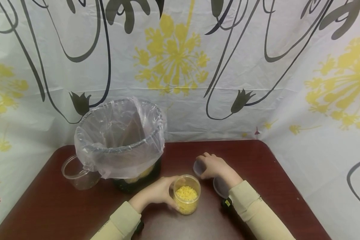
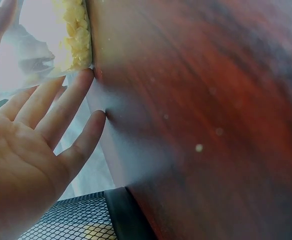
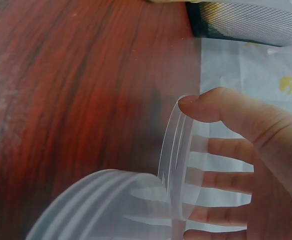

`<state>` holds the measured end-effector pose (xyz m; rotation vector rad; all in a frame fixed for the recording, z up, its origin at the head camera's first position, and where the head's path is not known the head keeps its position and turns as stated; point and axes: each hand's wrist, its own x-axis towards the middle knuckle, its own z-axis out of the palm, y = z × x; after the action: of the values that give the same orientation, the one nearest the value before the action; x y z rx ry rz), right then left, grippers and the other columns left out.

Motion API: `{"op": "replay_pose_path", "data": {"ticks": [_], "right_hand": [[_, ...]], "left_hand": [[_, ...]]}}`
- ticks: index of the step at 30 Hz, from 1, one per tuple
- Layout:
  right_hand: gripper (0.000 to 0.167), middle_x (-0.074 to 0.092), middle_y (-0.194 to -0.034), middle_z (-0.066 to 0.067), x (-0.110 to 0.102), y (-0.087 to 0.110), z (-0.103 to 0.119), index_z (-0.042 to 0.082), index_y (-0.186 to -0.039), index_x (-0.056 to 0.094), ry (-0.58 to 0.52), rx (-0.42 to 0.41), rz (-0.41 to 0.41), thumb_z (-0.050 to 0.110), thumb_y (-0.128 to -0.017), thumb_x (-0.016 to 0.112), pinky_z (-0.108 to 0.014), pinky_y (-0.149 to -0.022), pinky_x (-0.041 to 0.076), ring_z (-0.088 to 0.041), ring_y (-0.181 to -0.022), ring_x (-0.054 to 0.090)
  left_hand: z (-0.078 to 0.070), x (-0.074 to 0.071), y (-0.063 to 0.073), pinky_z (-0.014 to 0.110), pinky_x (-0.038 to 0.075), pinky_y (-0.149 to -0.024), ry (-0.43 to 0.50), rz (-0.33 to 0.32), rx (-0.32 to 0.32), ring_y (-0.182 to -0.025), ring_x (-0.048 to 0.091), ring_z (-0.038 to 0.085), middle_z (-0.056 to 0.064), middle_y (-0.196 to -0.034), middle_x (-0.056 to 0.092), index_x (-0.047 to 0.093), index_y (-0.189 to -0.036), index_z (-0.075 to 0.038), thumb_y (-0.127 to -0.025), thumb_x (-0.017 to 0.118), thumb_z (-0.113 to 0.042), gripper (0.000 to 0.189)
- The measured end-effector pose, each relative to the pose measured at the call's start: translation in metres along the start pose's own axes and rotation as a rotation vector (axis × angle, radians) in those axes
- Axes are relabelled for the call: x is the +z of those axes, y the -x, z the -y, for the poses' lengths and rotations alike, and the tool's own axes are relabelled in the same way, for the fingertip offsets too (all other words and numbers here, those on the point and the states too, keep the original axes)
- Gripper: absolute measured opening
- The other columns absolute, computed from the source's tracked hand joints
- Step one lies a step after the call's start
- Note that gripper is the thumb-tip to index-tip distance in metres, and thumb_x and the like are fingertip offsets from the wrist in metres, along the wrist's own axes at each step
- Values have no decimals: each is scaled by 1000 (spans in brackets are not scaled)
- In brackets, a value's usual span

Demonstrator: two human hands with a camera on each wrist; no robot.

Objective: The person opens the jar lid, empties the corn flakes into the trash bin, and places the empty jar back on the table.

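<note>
Head view showed the left hand (image 1: pixel 158 191), fingers curved wide round a jar (image 1: pixel 187 200); the right hand (image 1: pixel 215 166) pinched a lid (image 1: pixel 198 168).

The left sleeve (image 1: pixel 114 226), bottom left-centre, and right sleeve (image 1: pixel 267 218), lower right, are pale beige with broad cuffs (image 1: pixel 244 196). Black wrist cameras (image 1: pixel 225 206) peek out beneath; the right one bears a yellow patch (image 1: pixel 227 202).
</note>
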<state>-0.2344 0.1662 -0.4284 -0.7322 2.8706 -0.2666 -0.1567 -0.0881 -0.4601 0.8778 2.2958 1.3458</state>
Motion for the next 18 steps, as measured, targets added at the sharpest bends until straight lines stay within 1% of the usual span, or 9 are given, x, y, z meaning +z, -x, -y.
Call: {"op": "replay_pose_path", "data": {"ticks": [6, 10, 13, 18], "right_hand": [[74, 53, -120, -7, 4, 0, -3, 17, -130, 57, 23, 11, 3, 31, -62, 82, -45, -70, 48, -33, -99, 52], [74, 53, -119, -6, 5, 0, -3, 18, -129, 58, 40, 18, 3, 31, -61, 82, -45, -69, 48, -32, -98, 51], [75, 52, -121, -8, 5, -1, -3, 17, -130, 57, 38, 20, 13, 32, -61, 83, -46, -71, 48, -33, -99, 51], [75, 51, -126, -9, 4, -2, -2, 16, -131, 57, 18, 23, 45, 33, -63, 85, -48, -76, 48, -36, -105, 50]], "left_hand": [[-1, 0, 0, 27, 42, -96, -12, -1, -13, -103, 60, 9, 0, -126, 60, 50, -136, -9, -53, 94, -19, 94], [-3, 0, 0, 28, 41, -99, -18, 2, -3, -104, 60, 9, 3, -128, 59, 49, -137, -7, -54, 94, -19, 95], [-3, 0, 0, 29, 40, -100, -23, 4, 8, -105, 59, 10, 4, -128, 59, 48, -137, -6, -54, 93, -20, 95], [0, -1, 0, 29, 41, -99, -18, 6, 15, -106, 59, 11, 4, -127, 59, 50, -135, -7, -55, 93, -22, 92]]}}
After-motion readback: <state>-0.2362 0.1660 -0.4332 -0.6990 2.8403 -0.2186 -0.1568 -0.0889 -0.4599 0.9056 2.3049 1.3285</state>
